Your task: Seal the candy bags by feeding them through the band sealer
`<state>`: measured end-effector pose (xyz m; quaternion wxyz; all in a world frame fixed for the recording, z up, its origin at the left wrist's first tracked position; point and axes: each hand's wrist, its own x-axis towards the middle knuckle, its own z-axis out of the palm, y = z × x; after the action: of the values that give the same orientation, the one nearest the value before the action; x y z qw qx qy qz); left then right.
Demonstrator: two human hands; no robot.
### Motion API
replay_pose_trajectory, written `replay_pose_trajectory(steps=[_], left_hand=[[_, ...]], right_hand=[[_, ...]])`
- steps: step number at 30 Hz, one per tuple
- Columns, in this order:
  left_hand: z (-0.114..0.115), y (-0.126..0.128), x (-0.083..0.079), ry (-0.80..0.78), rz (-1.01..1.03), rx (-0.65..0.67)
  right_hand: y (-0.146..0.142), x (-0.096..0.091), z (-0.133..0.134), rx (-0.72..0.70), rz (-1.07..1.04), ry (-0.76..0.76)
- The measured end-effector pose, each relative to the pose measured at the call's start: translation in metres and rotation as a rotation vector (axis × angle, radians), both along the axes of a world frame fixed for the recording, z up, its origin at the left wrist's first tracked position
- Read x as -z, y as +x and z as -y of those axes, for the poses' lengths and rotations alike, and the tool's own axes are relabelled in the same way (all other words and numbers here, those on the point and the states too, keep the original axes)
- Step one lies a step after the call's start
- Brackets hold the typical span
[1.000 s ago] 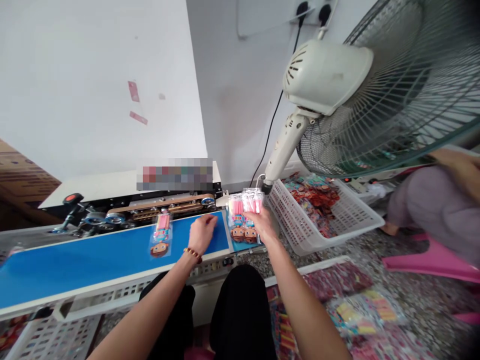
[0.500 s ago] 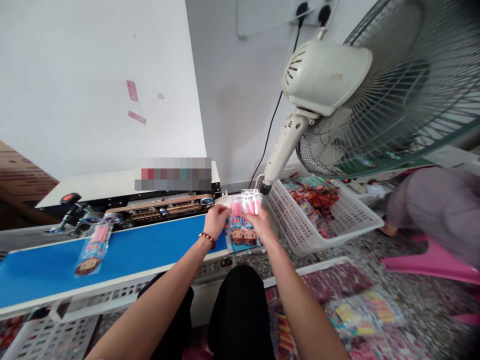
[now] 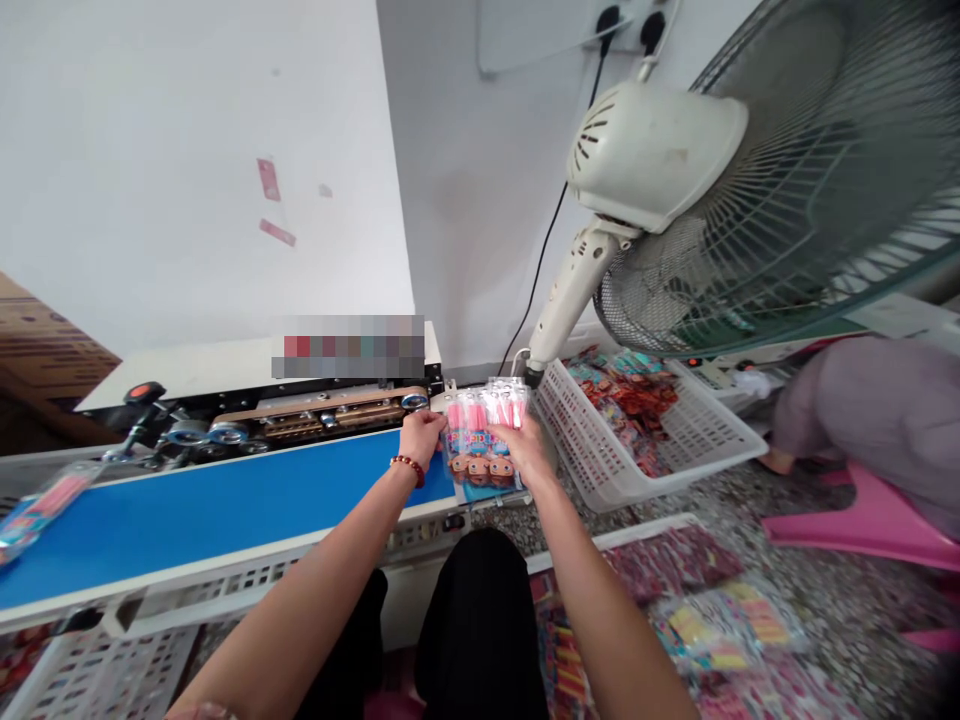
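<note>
Grip status: left hand [image 3: 420, 432] pinches one packet off the stack of packets [image 3: 484, 440] held by the closed right hand [image 3: 525, 448] at the blue conveyor belt [image 3: 225, 500] infeed; one sealed packet [image 3: 37, 505] nears the belt's far end, the stack remains unfed.

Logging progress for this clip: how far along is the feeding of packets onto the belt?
Done: one packet lies at the blue belt's far left end. In hand: the left hand grips a packet at the left of the stack that the right hand holds. Left: the rest of that stack, and the packets in the white basket.
</note>
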<state>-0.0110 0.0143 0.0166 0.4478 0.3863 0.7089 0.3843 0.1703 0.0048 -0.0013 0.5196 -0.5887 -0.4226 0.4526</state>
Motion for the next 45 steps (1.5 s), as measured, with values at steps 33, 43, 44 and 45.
replay_pose_trajectory(steps=[33,43,44,45], left_hand=[[0.006,0.006,-0.007,-0.08,0.211,-0.07],[0.028,-0.019,-0.015,0.471,-0.05,0.038],[0.034,-0.02,-0.017,0.573,-0.051,0.007],[0.039,-0.021,-0.02,0.652,-0.045,-0.016]], right_hand=[[-0.002,-0.002,0.001,0.011,-0.034,-0.023],[-0.004,-0.002,0.002,0.101,-0.117,0.001],[-0.005,-0.003,0.004,0.109,-0.129,0.008],[-0.005,-0.005,0.005,0.114,-0.141,0.014]])
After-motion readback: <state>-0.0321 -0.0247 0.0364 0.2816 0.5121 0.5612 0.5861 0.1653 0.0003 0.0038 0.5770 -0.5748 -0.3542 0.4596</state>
